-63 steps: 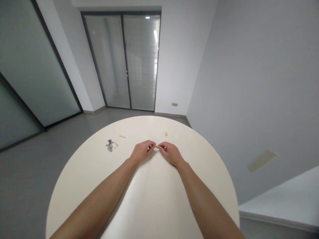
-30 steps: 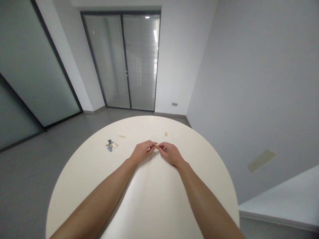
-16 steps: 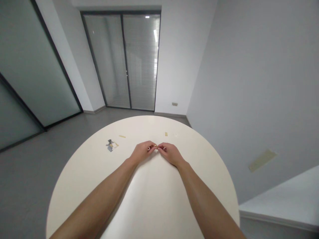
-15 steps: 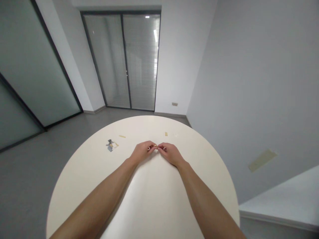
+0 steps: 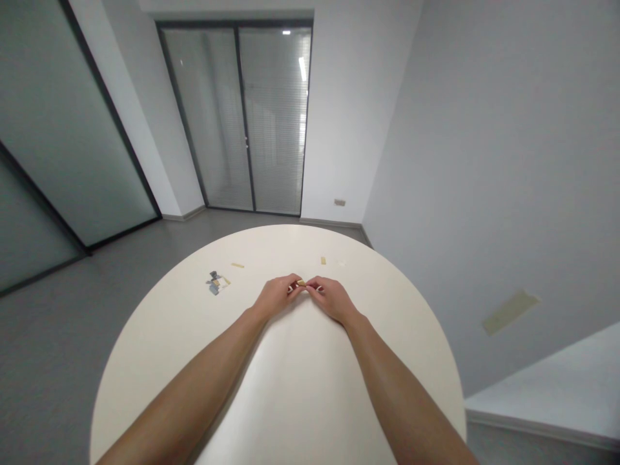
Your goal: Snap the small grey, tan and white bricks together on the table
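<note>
A small yellowish-tan piece (image 5: pixel 301 283), too small for me to name its kind, sits between my fingertips just above the table. My left hand (image 5: pixel 277 296) pinches its left side between thumb and fingers. From the right, my right hand (image 5: pixel 333 298) meets it with thumb and fingertips pressed together at its right end. Part of the piece is hidden behind the fingers. Both wrists rest low over the white round table (image 5: pixel 310 387).
To the left lies a little heap of grey and yellowish pieces (image 5: pixel 214 289), with a thin yellow strip (image 5: pixel 237 265) beyond it. A small yellow piece (image 5: pixel 323 261) lies past my right hand, beside a faint pale scrap (image 5: pixel 342 263). A wall (image 5: pixel 484 194) rises at the right.
The tan piece has turned slightly between my fingertips, and more of its surface shows now. My hands and arms stay in nearly the same place.
</note>
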### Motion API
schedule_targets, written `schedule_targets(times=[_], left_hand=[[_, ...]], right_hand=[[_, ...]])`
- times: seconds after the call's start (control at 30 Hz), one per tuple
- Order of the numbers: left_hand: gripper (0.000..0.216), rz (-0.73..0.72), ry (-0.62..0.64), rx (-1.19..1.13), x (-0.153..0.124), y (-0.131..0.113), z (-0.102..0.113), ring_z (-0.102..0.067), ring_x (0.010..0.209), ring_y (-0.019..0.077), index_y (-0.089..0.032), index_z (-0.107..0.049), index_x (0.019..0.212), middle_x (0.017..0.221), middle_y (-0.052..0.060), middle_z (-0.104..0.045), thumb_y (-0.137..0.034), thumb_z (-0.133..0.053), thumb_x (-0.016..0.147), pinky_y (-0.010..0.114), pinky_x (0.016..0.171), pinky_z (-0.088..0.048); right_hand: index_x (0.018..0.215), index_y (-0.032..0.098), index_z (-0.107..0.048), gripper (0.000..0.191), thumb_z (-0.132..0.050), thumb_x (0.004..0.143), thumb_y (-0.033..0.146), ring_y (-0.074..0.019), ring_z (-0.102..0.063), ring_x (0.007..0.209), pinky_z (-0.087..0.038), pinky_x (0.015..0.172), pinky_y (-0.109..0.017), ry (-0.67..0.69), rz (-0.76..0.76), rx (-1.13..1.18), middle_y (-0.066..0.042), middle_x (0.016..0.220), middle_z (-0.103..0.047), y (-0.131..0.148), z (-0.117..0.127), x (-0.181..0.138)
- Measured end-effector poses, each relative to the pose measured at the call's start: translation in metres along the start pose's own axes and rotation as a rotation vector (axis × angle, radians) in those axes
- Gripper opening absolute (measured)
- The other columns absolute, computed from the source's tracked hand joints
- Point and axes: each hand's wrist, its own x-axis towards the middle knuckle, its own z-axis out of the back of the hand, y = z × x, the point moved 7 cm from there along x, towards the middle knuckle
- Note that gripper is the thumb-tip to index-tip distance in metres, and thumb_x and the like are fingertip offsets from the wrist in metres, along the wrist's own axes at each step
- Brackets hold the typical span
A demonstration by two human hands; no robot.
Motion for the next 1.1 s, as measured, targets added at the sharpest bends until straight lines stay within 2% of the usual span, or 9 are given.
schedule_targets(times=[0.33,0.67,1.1], left_hand=[[0.025,-0.004,-0.025,0.037,0.000,0.000,0.001,-0.066,0.079,0.0144,-0.025,-0.065,0.101,0.093,-0.001,-0.073,-0.043,-0.048,0.095,0.023,0.068,-0.045],[0.021,-0.114,0.012,0.192,-0.001,-0.009,-0.003,-0.065,0.080,0.0147,-0.024,-0.065,0.100,0.095,0.001,-0.072,-0.035,-0.047,0.096,0.024,0.068,-0.044],[0.017,-0.046,-0.015,0.176,-0.002,-0.011,0.001,-0.063,0.081,0.0158,-0.024,-0.062,0.098,0.095,0.001,-0.070,-0.032,-0.050,0.091,0.026,0.068,-0.044]], right_hand=[[0.098,0.023,-0.068,0.014,-0.058,0.092,0.030,-0.0157,-0.064,0.082,-0.047,0.076,-0.027,-0.029,-0.028,0.011,-0.002,0.092,-0.072,0.001,0.002,0.001],[0.093,0.023,-0.068,0.012,-0.060,0.090,0.031,-0.0153,-0.063,0.079,-0.047,0.076,-0.026,-0.062,0.034,0.035,-0.001,0.087,-0.071,0.007,0.006,0.001],[0.091,0.023,-0.062,0.007,-0.059,0.085,0.024,-0.0153,-0.062,0.076,-0.045,0.074,-0.026,-0.035,-0.049,-0.006,-0.001,0.085,-0.069,0.004,0.004,0.001]])
